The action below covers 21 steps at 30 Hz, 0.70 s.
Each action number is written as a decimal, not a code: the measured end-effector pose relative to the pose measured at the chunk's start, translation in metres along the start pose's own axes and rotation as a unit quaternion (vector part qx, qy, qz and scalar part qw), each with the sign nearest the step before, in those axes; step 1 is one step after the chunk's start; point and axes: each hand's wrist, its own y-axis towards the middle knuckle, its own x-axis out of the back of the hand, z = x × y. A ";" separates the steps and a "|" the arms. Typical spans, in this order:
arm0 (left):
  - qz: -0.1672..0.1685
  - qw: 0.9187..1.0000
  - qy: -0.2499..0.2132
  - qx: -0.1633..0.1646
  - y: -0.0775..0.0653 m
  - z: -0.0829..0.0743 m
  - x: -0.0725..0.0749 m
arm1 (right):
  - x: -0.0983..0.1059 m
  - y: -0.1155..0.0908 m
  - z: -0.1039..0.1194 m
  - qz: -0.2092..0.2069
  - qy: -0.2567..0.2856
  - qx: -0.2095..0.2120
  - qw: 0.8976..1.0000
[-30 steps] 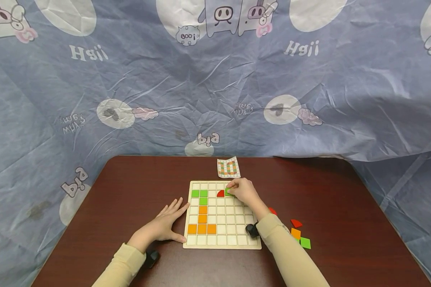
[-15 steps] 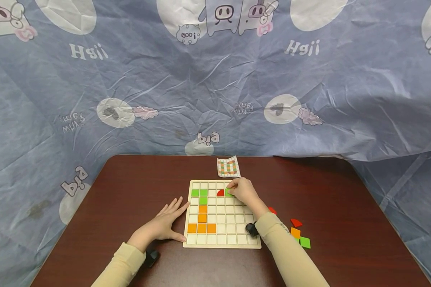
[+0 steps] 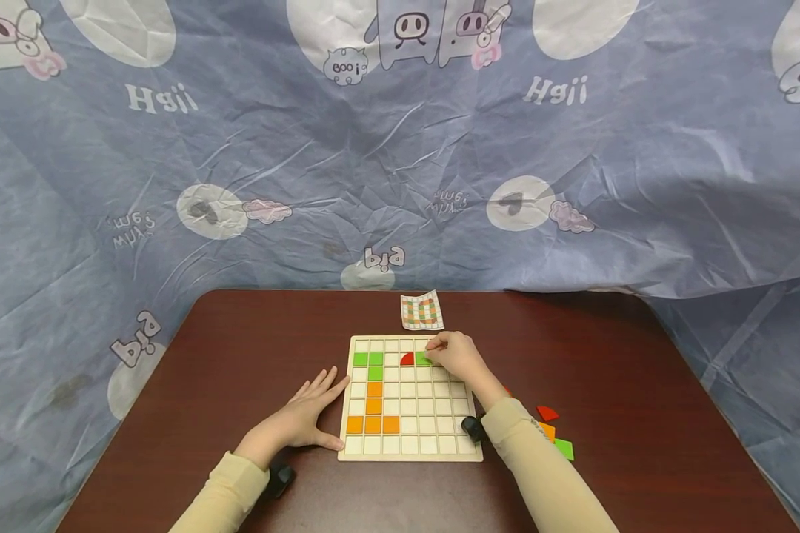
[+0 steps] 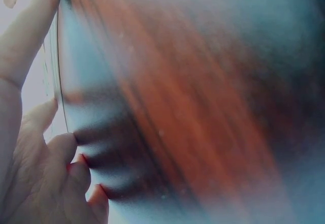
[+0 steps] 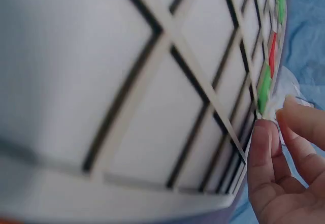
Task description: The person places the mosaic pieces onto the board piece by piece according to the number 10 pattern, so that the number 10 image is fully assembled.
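A pale gridded board (image 3: 410, 457) lies on the table with coloured tiles in some cells. My left hand (image 3: 300, 416) rests at its left edge, fingers spread and straight, thumb near the lower corner; in the left wrist view the fingers (image 4: 35, 183) reach the board's edge. My right hand (image 3: 458, 359) is over the upper right cells. Its fingertips are right beside a green tile (image 3: 421, 358), which lies in a cell next to a red quarter-circle tile (image 3: 407, 360). In the right wrist view thumb and forefinger stand slightly apart, just short of the green tile (image 5: 264, 89).
Left on the board are several green tiles (image 3: 375, 373) and orange tiles (image 3: 373, 406). A printed pattern sheet (image 3: 422, 311) lies behind the board. Right of the right forearm are a loose red piece (image 3: 547, 413), an orange tile (image 3: 547, 431) and a green tile (image 3: 564, 448). A patterned cloth (image 3: 400, 163) hangs behind.
My right hand has shifted slightly right, uncovering more of the green tile, which stays in its cell. The left hand keeps its place at the board's edge.
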 end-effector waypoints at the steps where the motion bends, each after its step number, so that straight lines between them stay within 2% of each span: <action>1: -0.001 1.000 0.000 0.000 0.000 0.000 0.000 | 0.004 -0.001 -0.001 -0.001 0.004 -0.001 1.000; 10: -0.009 1.000 0.001 -0.003 0.000 0.000 -0.001 | 0.047 -0.019 -0.017 -0.009 0.001 -0.001 1.000; 21: -0.009 1.000 0.002 0.002 0.001 0.000 -0.002 | 0.095 -0.058 -0.065 -0.036 -0.022 -0.004 0.999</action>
